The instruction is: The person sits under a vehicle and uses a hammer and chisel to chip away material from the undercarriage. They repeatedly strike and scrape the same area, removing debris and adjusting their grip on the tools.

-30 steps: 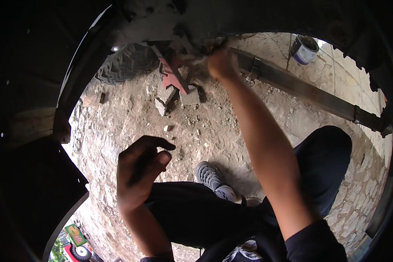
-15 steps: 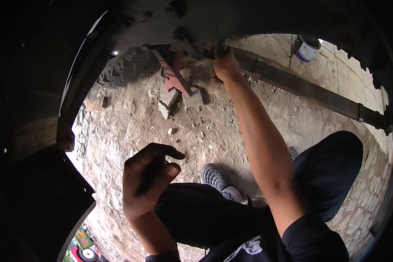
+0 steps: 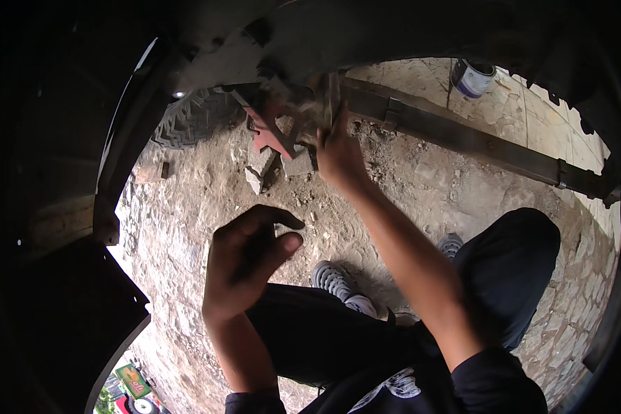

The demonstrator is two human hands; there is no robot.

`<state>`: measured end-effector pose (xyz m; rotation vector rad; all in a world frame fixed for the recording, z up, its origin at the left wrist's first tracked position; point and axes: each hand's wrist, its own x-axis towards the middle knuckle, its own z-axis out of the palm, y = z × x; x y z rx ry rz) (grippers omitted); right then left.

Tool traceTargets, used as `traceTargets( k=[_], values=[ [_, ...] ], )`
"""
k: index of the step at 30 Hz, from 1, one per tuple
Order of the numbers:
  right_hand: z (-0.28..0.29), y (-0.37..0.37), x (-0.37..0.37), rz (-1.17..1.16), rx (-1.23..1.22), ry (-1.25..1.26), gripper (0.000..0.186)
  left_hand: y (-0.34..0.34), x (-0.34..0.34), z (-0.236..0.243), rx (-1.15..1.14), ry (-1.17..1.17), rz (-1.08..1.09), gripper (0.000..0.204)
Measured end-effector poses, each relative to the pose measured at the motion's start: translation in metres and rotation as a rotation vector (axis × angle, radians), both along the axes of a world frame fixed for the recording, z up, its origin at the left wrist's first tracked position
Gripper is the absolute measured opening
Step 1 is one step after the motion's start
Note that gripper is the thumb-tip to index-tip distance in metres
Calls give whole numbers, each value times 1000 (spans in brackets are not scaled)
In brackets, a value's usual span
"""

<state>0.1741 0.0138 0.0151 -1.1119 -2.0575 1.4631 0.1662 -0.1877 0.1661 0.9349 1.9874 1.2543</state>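
Note:
I crouch beneath a dark vehicle underside [image 3: 393, 31]. My right hand [image 3: 341, 159] is raised to it, closed around a flat, greyish metal tool [image 3: 333, 100] whose exact kind is unclear. The upper end of that tool lies close to the dusty parts beside the long dark beam [image 3: 455, 131]. Lower down, my left hand [image 3: 241, 259] hovers in mid-air with curled fingers. A gap shows between its thumb and forefinger, and nothing is seen in it. A red jack stand [image 3: 272, 131] rises just left of my right hand.
Broken concrete blocks [image 3: 298, 163] lie at the stand's foot. A treaded tire [image 3: 190, 121] is at the far left, near a small brick [image 3: 152, 172]. An open paint can [image 3: 472, 79] stands beyond the beam. Dirt and rubble cover the ground around my shoes [image 3: 332, 277].
My right hand has come lower and slightly left, bringing the flat tool into clearer view. The left hand has risen a little and shifted right, its fingers still curled.

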Motion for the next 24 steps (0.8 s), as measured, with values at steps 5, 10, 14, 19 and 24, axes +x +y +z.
traceTargets(
  k=[5, 10, 14, 19, 24],
  values=[
    [-58, -79, 41, 154, -37, -29, 88, 16, -12, -15, -59, 83, 95, 15],
    [-167, -128, 105, 201, -28, -138, 94, 30, -4, -17, -80, 181, 77, 22],
    [-216, -128, 130, 178, -47, -272, 87, 39, 2, -7, -240, 165, 87, 41],
    [-223, -108, 122, 67, 168, -270, 85, 48, -14, -40, -257, 64, 125, 48],
    [-192, -100, 96, -65, 354, 9, 63, 59, -15, -68, -165, 380, -72, 41]
  ],
)
